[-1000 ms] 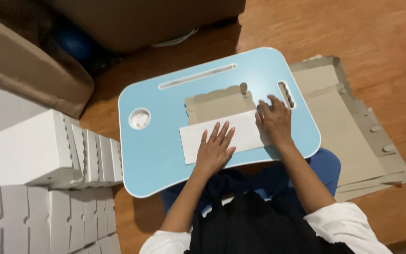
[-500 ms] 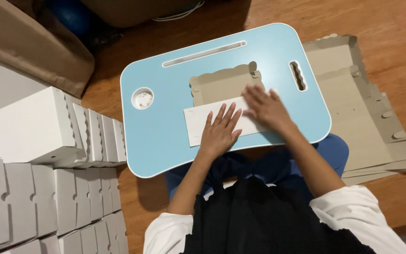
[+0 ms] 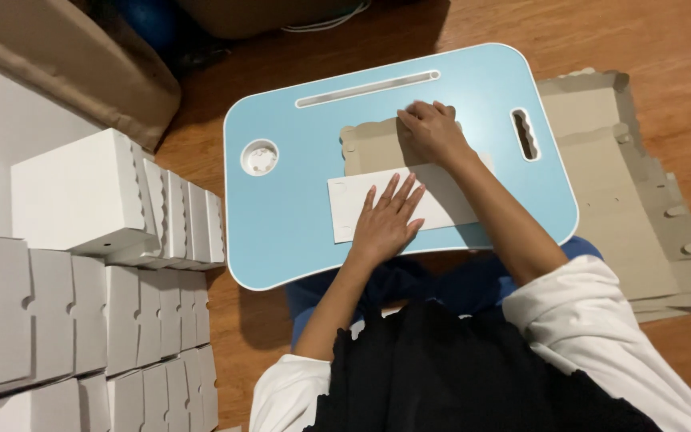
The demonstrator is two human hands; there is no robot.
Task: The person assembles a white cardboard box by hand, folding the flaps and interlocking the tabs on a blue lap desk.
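Note:
A flat cardboard box blank (image 3: pixel 361 204), white on the folded-over near flap and brown on the far part (image 3: pixel 373 144), lies on a light blue lap tray (image 3: pixel 281 224). My left hand (image 3: pixel 385 220) presses flat on the white flap with fingers spread. My right hand (image 3: pixel 432 132) rests on the brown far part, fingers curled over its scalloped edge near the tray's long slot (image 3: pixel 365 88).
Rows of folded white boxes (image 3: pixel 105 240) stand on the wooden floor at the left. A stack of flat brown cardboard blanks (image 3: pixel 625 192) lies to the right of the tray. A brown cushion edge (image 3: pixel 81 64) sits at the upper left. The tray has a round cup recess (image 3: pixel 259 157).
My right hand has moved from the white flap's right end up onto the brown far part. My left hand stays pressed on the white flap. The camera view has shifted.

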